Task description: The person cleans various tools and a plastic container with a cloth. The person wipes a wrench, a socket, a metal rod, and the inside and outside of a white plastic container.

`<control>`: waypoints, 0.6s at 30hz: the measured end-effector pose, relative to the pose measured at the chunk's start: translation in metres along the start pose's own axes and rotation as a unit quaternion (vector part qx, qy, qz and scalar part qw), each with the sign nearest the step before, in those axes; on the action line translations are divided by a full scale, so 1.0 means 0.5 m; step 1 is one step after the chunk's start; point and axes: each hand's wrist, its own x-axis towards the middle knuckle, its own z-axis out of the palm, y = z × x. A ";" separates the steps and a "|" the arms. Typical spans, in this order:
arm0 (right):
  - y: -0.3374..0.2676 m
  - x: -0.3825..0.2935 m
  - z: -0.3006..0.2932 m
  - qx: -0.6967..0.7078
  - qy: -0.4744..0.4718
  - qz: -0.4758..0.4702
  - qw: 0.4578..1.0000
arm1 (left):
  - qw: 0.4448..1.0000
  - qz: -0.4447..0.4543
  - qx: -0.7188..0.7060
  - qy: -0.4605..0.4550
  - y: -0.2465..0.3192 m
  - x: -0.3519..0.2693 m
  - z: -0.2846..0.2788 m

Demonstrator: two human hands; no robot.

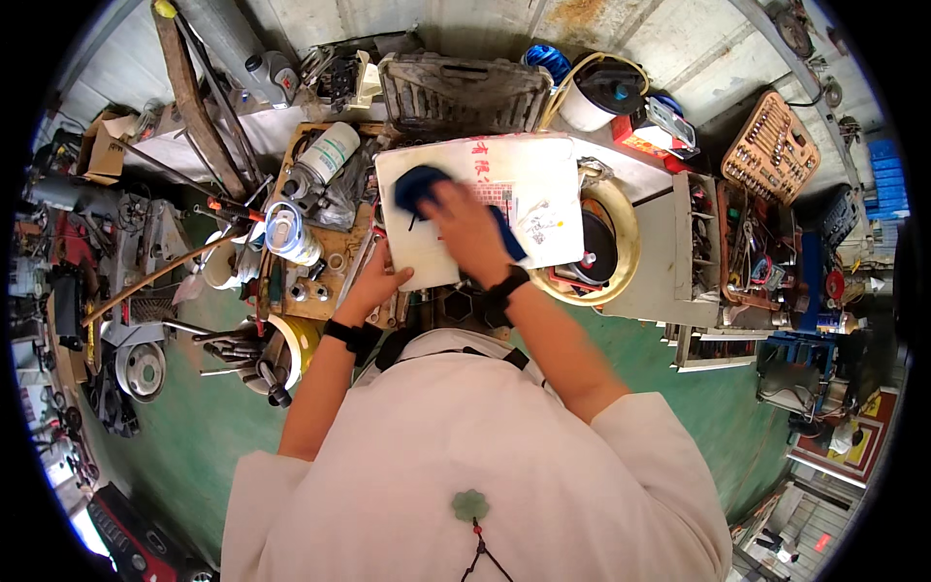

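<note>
My left hand [378,282] holds the lower left edge of a white rectangular panel [429,254], its thumb over the near side. The panel bears red writing, a printed block and a drawing, and it looks tilted above the bench. Pressed against its face, my right hand [465,225] grips a dark blue cloth [418,190]. One end of the cloth bunches beyond the fingers, and another part shows to the right of the hand. The fingers are slightly blurred, and the cloth hides part of the panel.
Left of the panel, a wooden board [338,244] carries a white filter canister [329,154], a clear-lidded tumbler [291,233] and sockets. A brass-coloured basin [627,251] stands right of it. Behind is an open tool case [465,94]. A yellow bucket [302,345] of tools sits lower left.
</note>
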 end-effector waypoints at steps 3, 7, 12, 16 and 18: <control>0.115 -0.065 -0.058 -0.113 0.029 0.162 0.980 | 1.000 0.001 -0.017 0.025 -0.007 -0.009 0.012; 0.205 -0.169 -0.115 -0.062 0.156 0.327 0.930 | 0.997 0.031 -0.038 0.062 0.031 -0.018 0.040; 0.115 -0.150 -0.073 -0.009 0.110 0.278 0.954 | 0.963 0.111 0.021 0.244 0.048 -0.001 0.042; -0.006 -0.078 -0.036 0.083 0.028 0.090 0.992 | 0.966 0.126 0.043 0.221 0.036 0.019 0.020; -0.025 -0.063 -0.028 0.137 -0.025 0.006 0.990 | 0.967 0.115 0.001 0.226 0.022 0.020 0.009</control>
